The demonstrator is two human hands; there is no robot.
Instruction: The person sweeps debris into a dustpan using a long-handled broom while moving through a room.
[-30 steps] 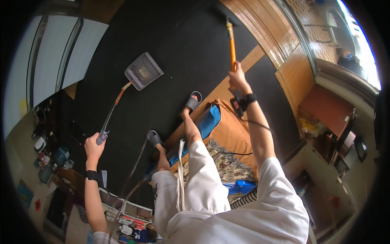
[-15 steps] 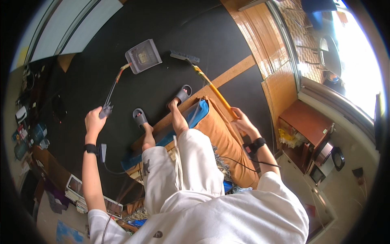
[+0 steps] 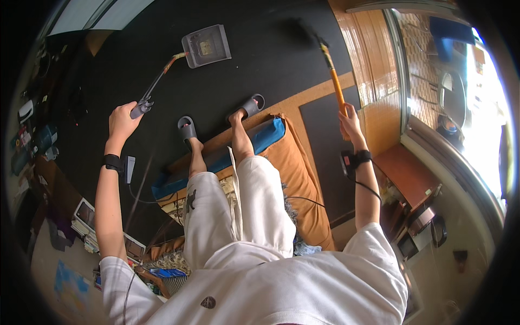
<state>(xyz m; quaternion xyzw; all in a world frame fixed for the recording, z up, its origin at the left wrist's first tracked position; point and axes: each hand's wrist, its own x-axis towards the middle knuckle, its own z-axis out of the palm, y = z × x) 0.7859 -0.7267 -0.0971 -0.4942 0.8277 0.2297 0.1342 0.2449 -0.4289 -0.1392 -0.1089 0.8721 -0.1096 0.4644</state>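
My left hand (image 3: 123, 118) is closed round the grey grip of a long-handled dustpan (image 3: 220, 46). Its pan lies on the dark floor ahead of my feet, with some pale bits inside it. My right hand (image 3: 351, 123) grips the yellow handle of a broom (image 3: 335, 78). The broom's dark head is smeared by motion over the floor at the far right, apart from the dustpan. A small pale speck lies on the floor between the two.
My feet, in grey slides (image 3: 187, 128), stand before a bed edge with an orange-brown cover (image 3: 298, 179) and blue trim. A wooden cabinet (image 3: 403, 173) and a window are on the right. Bottles (image 3: 46, 139) and clutter line the left. A thin cable crosses near my knees.
My right hand has swung the broom away to the right, and its head has left the dustpan's side. The view has shifted; the dustpan sits higher and farther right in it.
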